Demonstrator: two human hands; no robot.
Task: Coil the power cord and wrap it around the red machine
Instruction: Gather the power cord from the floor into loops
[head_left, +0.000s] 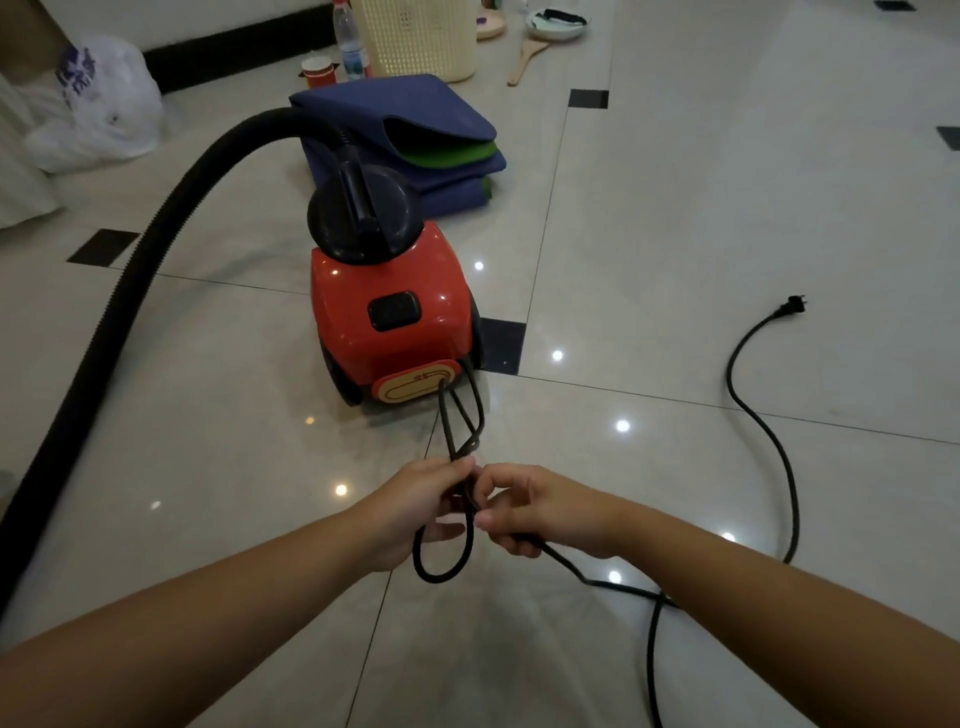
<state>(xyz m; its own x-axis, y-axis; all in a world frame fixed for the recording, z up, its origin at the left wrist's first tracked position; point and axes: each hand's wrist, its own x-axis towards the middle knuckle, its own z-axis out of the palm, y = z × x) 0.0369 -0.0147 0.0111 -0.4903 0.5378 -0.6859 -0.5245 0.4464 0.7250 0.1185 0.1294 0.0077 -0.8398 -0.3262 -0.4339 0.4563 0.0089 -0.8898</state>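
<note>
The red machine (392, 322) stands on the tiled floor in the middle, with a black cap on top and a thick black hose (119, 291) arching off to the left. Its black power cord (769, 431) leaves the rear by a beige label. My left hand (421, 512) is closed around a small loop of cord just in front of the machine. My right hand (535, 512) pinches the cord beside it. From there the cord trails right across the floor in a long curve to the plug (790, 306).
Folded blue and green mats (415, 140) lie behind the machine. Farther back are a cream basket (415, 36), a water bottle (349, 39), a red cup (318, 71), a bowl and a wooden spoon. A white plastic bag (93, 104) sits at the far left.
</note>
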